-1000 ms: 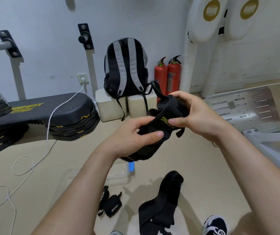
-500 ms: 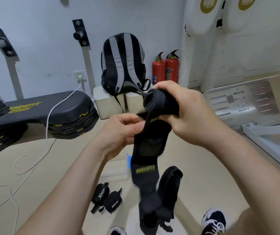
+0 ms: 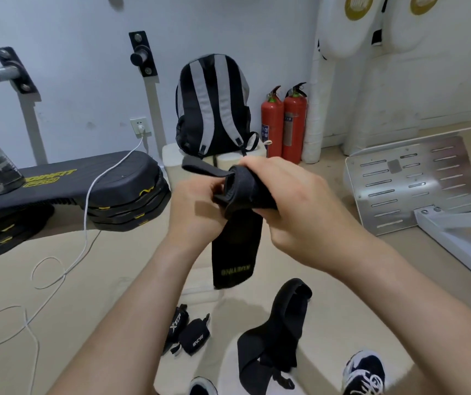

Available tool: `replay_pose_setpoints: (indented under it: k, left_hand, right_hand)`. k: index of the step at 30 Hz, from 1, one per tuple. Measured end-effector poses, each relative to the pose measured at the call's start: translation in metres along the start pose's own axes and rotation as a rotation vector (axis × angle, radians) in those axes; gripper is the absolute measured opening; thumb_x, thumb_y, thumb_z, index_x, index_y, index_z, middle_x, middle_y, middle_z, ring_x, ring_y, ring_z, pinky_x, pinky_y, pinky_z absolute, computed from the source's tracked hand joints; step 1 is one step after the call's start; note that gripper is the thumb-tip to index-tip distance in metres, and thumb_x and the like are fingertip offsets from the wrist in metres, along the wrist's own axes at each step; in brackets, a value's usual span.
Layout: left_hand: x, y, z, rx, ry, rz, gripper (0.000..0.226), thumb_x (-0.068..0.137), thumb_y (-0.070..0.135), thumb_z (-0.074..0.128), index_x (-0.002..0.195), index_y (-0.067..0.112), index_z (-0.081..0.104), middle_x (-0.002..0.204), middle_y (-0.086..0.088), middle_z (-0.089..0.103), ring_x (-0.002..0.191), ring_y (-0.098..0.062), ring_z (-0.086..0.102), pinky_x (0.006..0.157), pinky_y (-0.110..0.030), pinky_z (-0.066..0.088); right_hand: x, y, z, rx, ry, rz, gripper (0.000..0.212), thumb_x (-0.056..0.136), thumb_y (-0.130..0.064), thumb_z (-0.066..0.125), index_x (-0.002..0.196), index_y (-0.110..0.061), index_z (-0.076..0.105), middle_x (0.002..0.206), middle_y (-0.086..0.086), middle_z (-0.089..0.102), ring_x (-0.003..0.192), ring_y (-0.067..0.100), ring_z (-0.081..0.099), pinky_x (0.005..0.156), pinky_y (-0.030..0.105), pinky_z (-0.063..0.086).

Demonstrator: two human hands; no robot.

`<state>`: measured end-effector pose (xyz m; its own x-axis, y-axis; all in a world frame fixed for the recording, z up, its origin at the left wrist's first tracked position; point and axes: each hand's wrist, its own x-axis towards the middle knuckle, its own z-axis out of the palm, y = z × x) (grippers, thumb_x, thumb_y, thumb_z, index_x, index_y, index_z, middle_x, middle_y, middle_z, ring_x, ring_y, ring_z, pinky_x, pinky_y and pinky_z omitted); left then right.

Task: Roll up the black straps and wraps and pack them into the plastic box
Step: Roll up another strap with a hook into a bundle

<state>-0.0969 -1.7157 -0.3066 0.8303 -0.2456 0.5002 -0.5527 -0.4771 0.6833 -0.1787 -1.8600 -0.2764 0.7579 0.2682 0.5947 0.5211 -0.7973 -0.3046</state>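
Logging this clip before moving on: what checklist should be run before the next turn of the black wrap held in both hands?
1. Right hand grips the rolled part of the black wrap: ok.
2. Left hand holds the roll's open end: ok.
3. Wrap fully rolled: not ok; its lettered tail hangs loose below the hands.
4. Plastic box open and ready: cannot tell; it is mostly hidden behind the left forearm and the tail.
5. Other gear packed: not ok; a long unrolled wrap and two small rolled wraps lie on the floor.
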Motion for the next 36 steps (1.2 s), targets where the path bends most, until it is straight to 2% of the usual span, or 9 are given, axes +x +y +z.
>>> replay_pose_setpoints:
  k: [5, 9, 14, 18, 21, 24, 28, 32, 36]
  left_hand:
    - [-0.010, -0.011, 0.006, -0.638, -0.305, -0.425, 0.016, 0.092, 0.000, 0.059, 0.091, 0.012, 0.070, 0.081, 0.001, 0.073, 0.078, -0.012, 0.067, 0.069, -0.028, 0.054]
    - [-0.018, -0.002, 0.018, -0.927, -0.438, -0.679, 0.027, 0.101, 0.016, 0.045, 0.101, 0.004, 0.069, 0.092, -0.015, 0.075, 0.080, -0.028, 0.072, 0.076, -0.037, 0.059]
    - [-0.019, -0.012, 0.021, -0.698, -0.547, -0.488, 0.023, 0.093, -0.003, 0.053, 0.108, 0.005, 0.068, 0.108, -0.018, 0.071, 0.100, -0.031, 0.069, 0.090, -0.046, 0.055]
    - [-0.011, -0.028, 0.015, -0.256, -0.504, -0.344, 0.021, 0.081, 0.012, 0.063, 0.095, -0.002, 0.069, 0.095, -0.024, 0.071, 0.088, -0.030, 0.070, 0.084, -0.055, 0.056]
    - [-0.009, -0.037, 0.013, -0.058, -0.360, -0.275, 0.016, 0.081, 0.017, 0.067, 0.078, 0.000, 0.066, 0.073, -0.011, 0.069, 0.071, -0.024, 0.065, 0.072, -0.041, 0.055]
    - [-0.011, -0.036, 0.015, -0.146, -0.410, -0.217, 0.009, 0.088, 0.001, 0.065, 0.081, -0.004, 0.066, 0.076, -0.009, 0.069, 0.070, -0.014, 0.063, 0.071, -0.036, 0.053]
    - [-0.023, -0.023, 0.014, -0.606, -0.598, -0.498, 0.011, 0.094, 0.009, 0.062, 0.092, 0.002, 0.070, 0.092, -0.014, 0.074, 0.084, -0.020, 0.068, 0.077, -0.033, 0.055]
    - [-0.042, 0.000, 0.031, -0.880, -0.699, -0.646, 0.013, 0.087, 0.008, 0.063, 0.099, 0.012, 0.067, 0.089, -0.005, 0.075, 0.079, -0.017, 0.072, 0.065, -0.030, 0.059]
    - [-0.040, 0.000, 0.045, -0.650, -0.592, -0.479, 0.018, 0.087, -0.003, 0.058, 0.087, 0.011, 0.069, 0.081, -0.004, 0.073, 0.079, -0.018, 0.070, 0.069, -0.026, 0.056]
  right_hand:
    - [0.008, 0.022, 0.001, 0.249, 0.091, 0.204, 0.049, 0.083, 0.001, 0.066, 0.127, -0.016, 0.054, 0.104, -0.005, 0.063, 0.092, 0.007, 0.057, 0.077, 0.007, 0.042]
    - [0.009, 0.025, 0.006, 0.425, 0.057, 0.312, 0.048, 0.085, 0.000, 0.068, 0.128, -0.017, 0.053, 0.096, -0.017, 0.060, 0.082, -0.007, 0.059, 0.069, 0.005, 0.043]
    - [0.006, 0.021, -0.010, 0.483, 0.006, 0.311, 0.044, 0.085, -0.001, 0.070, 0.125, -0.015, 0.058, 0.103, -0.010, 0.065, 0.090, 0.002, 0.063, 0.072, 0.009, 0.050]
    - [-0.003, 0.009, -0.012, 0.519, -0.127, 0.291, 0.036, 0.084, 0.002, 0.069, 0.117, -0.013, 0.063, 0.093, -0.001, 0.066, 0.073, 0.002, 0.062, 0.055, 0.014, 0.048]
    - [-0.003, 0.012, -0.003, 0.521, -0.137, 0.326, 0.033, 0.084, 0.002, 0.068, 0.114, -0.013, 0.064, 0.093, 0.004, 0.067, 0.075, 0.011, 0.064, 0.061, 0.031, 0.057]
    - [-0.003, 0.028, 0.007, 0.766, -0.069, 0.537, 0.030, 0.087, 0.004, 0.066, 0.112, -0.012, 0.067, 0.097, 0.013, 0.070, 0.084, 0.024, 0.068, 0.072, 0.047, 0.060]
    - [-0.001, 0.040, 0.012, 1.026, 0.020, 0.654, 0.026, 0.091, 0.003, 0.062, 0.110, -0.015, 0.068, 0.099, 0.011, 0.072, 0.088, 0.025, 0.069, 0.079, 0.043, 0.059]
    - [0.002, 0.032, 0.023, 0.740, 0.171, 0.569, 0.037, 0.087, 0.007, 0.064, 0.109, -0.022, 0.062, 0.099, -0.006, 0.070, 0.089, 0.000, 0.066, 0.085, 0.017, 0.053]
    - [0.003, 0.020, 0.032, 0.682, 0.308, 0.545, 0.040, 0.085, 0.008, 0.060, 0.113, -0.020, 0.064, 0.101, -0.002, 0.072, 0.095, 0.006, 0.067, 0.087, 0.025, 0.055]
